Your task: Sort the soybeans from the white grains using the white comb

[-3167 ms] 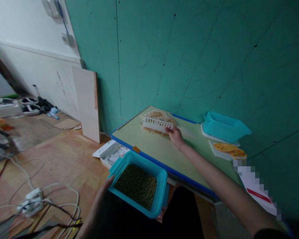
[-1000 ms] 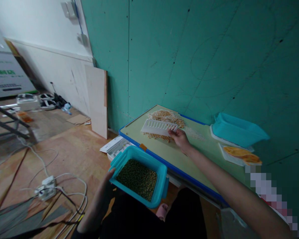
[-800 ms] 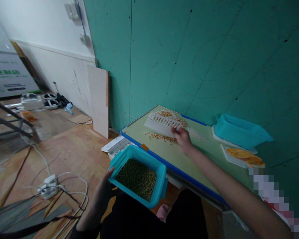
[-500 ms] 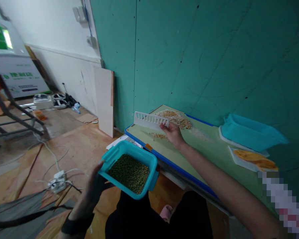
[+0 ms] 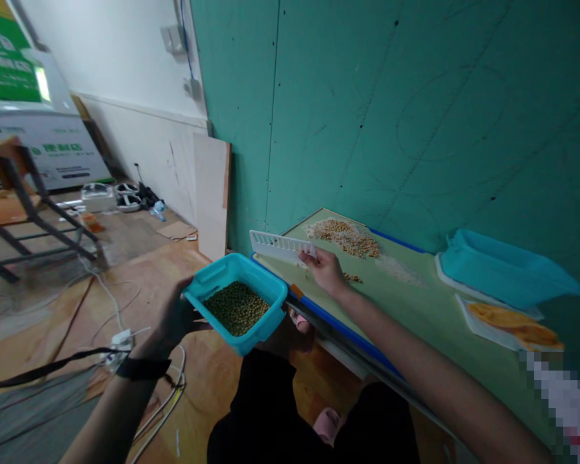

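My left hand (image 5: 176,316) is closed on the near left side of a turquoise plastic basket (image 5: 263,328), held in the air beside the table. Inside it lie green and yellowish beans (image 5: 236,308). My right hand (image 5: 325,270) grips the right end of a white slotted plastic strip (image 5: 283,246), which is held on edge above the table's left end. Behind that hand, a heap of yellow soybeans mixed with pale grains (image 5: 345,237) spreads over the green tabletop (image 5: 415,316). A few loose soybeans (image 5: 352,278) lie close to my right wrist.
A second turquoise basket (image 5: 507,267) stands on a white tray at the table's right, with an orange-yellow cloth (image 5: 515,324) on another white tray before it. The green wall (image 5: 348,116) rises behind. A power strip (image 5: 118,348) and cables lie on the floor; a chair (image 5: 24,193) stands left.
My right hand has drawn the slotted strip left and slightly down toward the table's near left edge. The basket in my left hand has shifted up and left, and the view has turned slightly.
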Tool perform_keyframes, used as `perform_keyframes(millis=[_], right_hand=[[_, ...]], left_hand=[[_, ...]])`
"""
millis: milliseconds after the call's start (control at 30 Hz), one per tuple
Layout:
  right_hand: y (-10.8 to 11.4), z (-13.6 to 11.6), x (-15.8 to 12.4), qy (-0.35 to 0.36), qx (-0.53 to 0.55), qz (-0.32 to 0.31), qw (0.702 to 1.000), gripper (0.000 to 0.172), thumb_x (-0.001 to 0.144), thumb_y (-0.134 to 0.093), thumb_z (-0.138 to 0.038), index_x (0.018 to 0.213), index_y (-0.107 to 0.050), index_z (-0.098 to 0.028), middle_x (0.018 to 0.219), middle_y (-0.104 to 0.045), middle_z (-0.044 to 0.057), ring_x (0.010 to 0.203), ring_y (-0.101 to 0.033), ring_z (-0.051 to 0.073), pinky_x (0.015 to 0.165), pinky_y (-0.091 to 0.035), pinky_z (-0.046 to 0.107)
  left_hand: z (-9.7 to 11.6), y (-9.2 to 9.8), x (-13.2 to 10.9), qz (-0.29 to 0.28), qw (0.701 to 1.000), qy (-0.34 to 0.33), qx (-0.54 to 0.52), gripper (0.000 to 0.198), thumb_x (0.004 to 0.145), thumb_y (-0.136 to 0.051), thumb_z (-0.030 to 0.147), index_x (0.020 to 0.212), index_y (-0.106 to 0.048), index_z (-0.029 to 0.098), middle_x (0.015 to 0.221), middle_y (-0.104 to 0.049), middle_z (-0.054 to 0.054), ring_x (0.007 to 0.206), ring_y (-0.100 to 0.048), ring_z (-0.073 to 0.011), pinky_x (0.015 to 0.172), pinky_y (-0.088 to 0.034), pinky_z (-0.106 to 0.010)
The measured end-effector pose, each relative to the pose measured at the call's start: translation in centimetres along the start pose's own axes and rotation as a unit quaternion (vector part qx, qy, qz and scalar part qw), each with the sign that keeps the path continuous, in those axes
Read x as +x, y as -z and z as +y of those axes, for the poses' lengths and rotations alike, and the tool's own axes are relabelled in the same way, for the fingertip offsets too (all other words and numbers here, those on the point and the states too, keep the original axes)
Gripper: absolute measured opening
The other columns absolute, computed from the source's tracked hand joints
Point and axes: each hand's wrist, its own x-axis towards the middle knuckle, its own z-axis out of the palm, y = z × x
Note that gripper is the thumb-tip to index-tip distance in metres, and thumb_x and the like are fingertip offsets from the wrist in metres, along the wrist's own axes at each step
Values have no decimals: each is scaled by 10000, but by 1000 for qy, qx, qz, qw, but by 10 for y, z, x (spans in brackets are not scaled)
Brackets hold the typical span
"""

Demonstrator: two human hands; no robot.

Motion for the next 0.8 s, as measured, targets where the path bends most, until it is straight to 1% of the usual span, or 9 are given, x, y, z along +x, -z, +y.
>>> perform_keyframes(millis=[167, 233, 300, 400, 533, 600, 667, 733, 800], right_hand=[[0, -4, -7, -15, 9, 7, 1000, 622, 830, -664, -818, 821, -793, -210, 768, -780, 42, 738, -736, 256, 688, -545, 328], [1, -10, -10, -16, 16, -1, 1000, 608, 826, -677, -812, 803, -786, -215, 765, -779, 40, 743, -736, 255, 695, -553, 327], [5, -16, -13, -13, 21, -11, 1000, 587, 824, -694, -797, 790, -783, -219, 772, -786, 44, 750, -737, 255, 705, -560, 327], [19, -21, -18, -11, 21, -9, 1000, 567, 823, -711, -778, 789, -788, -217, 757, -785, 41, 744, -731, 250, 710, -564, 330], [50, -16, -32, -32, -11, 67, 997, 542, 829, -729, -743, 832, -810, -207, 767, -794, 44, 753, -737, 259, 740, -572, 354], [64, -11, -41, -42, -25, 110, 993, 528, 836, -739, -721, 871, -827, -201, 826, -821, 67, 804, -760, 285, 777, -580, 379], [73, -6, -50, -50, -30, 131, 990, 526, 835, -747, -708, 905, -838, -195, 879, -839, 89, 849, -778, 308, 803, -588, 398], [76, -2, -57, -55, -29, 135, 989, 526, 830, -750, -705, 906, -841, -192, 887, -845, 98, 852, -785, 316, 806, -595, 408], [73, 1, -59, -55, -26, 132, 989, 520, 825, -752, -703, 891, -841, -195, 877, -846, 97, 840, -787, 315, 802, -601, 410]], left_hand=[[-3, 8, -1, -17, 999, -6, 47, 427, 973, -535, 589, 832, -646, 202, 647, -671, -55, 587, -648, -250, 574, -639, -405], [-7, 8, 6, -48, 997, -26, 55, 422, 934, -592, 622, 924, -653, 205, 678, -684, -53, 623, -661, -263, 598, -649, -427], [-10, 6, 14, -71, 994, -60, 55, 434, 901, -647, 606, 1107, -644, 224, 748, -721, -51, 682, -697, -292, 624, -659, -461], [-10, 0, 20, -71, 993, -81, 54, 520, 893, -649, 559, 1307, -570, 255, 769, -721, -35, 693, -712, -309, 608, -656, -476], [-13, -15, 10, -78, 991, -85, 62, 612, 870, -660, 471, 1417, -483, 259, 762, -709, -20, 663, -701, -300, 593, -652, -468], [-18, -26, 0, -85, 992, -66, 62, 582, 862, -682, 496, 1352, -520, 226, 744, -697, -24, 653, -684, -285, 588, -649, -449], [-25, -39, -11, -100, 993, -28, 58, 499, 870, -679, 556, 1202, -580, 198, 733, -688, -43, 651, -667, -271, 572, -639, -417], [-32, -52, -22, -113, 993, -7, 46, 469, 859, -691, 585, 1120, -592, 207, 766, -702, -56, 677, -678, -280, 573, -638, -418], [-38, -63, -31, -115, 993, -14, 30, 489, 835, -737, 592, 1122, -587, 227, 808, -717, -53, 727, -699, -297, 592, -645, -431]])
